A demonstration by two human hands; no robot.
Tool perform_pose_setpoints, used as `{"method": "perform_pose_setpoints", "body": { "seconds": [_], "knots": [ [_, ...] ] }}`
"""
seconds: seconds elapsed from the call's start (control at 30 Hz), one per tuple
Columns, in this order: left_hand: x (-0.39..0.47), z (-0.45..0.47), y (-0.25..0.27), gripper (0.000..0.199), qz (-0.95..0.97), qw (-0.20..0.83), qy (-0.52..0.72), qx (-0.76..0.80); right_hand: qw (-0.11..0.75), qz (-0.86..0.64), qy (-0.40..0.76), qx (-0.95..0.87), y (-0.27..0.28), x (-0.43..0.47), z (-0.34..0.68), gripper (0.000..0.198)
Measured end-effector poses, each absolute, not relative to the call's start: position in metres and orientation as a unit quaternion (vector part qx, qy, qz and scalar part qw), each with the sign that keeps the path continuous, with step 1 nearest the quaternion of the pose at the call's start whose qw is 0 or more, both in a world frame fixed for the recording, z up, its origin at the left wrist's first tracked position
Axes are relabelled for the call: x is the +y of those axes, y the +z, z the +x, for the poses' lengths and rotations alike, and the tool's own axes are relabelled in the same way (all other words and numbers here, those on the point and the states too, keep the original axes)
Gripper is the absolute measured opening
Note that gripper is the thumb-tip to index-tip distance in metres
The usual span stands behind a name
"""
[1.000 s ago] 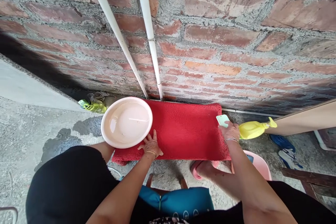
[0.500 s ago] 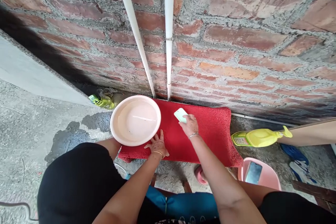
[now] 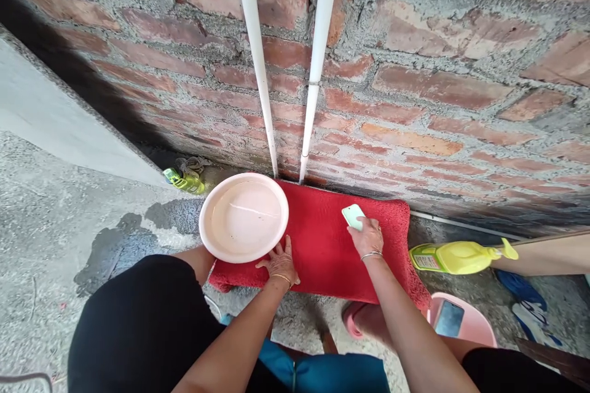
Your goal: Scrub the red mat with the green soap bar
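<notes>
My right hand is closed around a pale green flat block with rounded corners, with a small dark spot near its far end. The block rests on or just over a red textured cloth draped over a low support; its underside is hidden. Fingers spread, my left hand lies flat on the cloth's near edge. Its fingertips are close to a pale pink basin holding water, which stands on the cloth's left end. Whether they touch the basin I cannot tell.
Right of the cloth lies a yellow pump bottle. Below it, a pink tub holds a phone. A green bottle stands at left near wet concrete. Two white pipes run down the brick wall behind.
My right hand has moved rightward over the red cloth with the pale green block. My left hand stays by the basin. The whole view has shifted and tilted slightly.
</notes>
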State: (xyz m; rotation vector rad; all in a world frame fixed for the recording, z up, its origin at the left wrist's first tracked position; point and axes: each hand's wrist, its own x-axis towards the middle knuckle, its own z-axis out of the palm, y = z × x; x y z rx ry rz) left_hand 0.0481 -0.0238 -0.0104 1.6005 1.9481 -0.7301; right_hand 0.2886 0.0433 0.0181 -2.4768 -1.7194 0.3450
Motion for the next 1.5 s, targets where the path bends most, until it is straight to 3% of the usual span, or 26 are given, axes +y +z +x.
{"method": "perform_pose_setpoints", "body": {
  "seconds": [0.17,0.33,0.57,0.67,0.83,0.97,1.23,1.33,1.5],
  "knots": [
    [-0.024,0.048,-0.008,0.142,0.591,0.257,-0.268,0.716,0.108,-0.755,0.147,-0.63,0.017,0.073,0.229,0.039],
    [-0.024,0.05,-0.008,0.144,0.589,0.258,-0.268,0.718,0.11,-0.708,0.19,-0.671,0.008,0.106,0.162,0.04],
    [-0.025,0.05,-0.01,0.145,0.589,0.262,-0.258,0.719,0.046,-0.765,0.166,-0.62,0.006,0.091,0.225,0.041],
    [-0.025,0.05,-0.009,0.145,0.589,0.268,-0.258,0.718,0.057,-0.813,0.141,-0.562,0.012,0.076,0.247,0.042],
    [-0.025,0.049,-0.008,0.145,0.587,0.272,-0.259,0.717,0.106,-0.732,0.18,-0.649,0.011,0.07,0.185,0.038],
    [-0.025,0.048,-0.008,0.146,0.59,0.266,-0.258,0.718,0.07,-0.678,0.219,-0.698,0.004,0.076,0.132,0.037],
    [-0.024,0.048,-0.007,0.142,0.59,0.267,-0.258,0.716,0.019,-0.764,0.166,-0.623,0.014,0.047,0.243,0.04],
    [-0.024,0.048,-0.007,0.141,0.592,0.266,-0.256,0.716,0.047,-0.824,0.143,-0.547,0.021,0.033,0.268,0.041],
    [-0.026,0.046,-0.006,0.143,0.6,0.26,-0.252,0.714,0.127,-0.764,0.209,-0.597,0.013,0.039,0.208,0.04]
  ]
}}
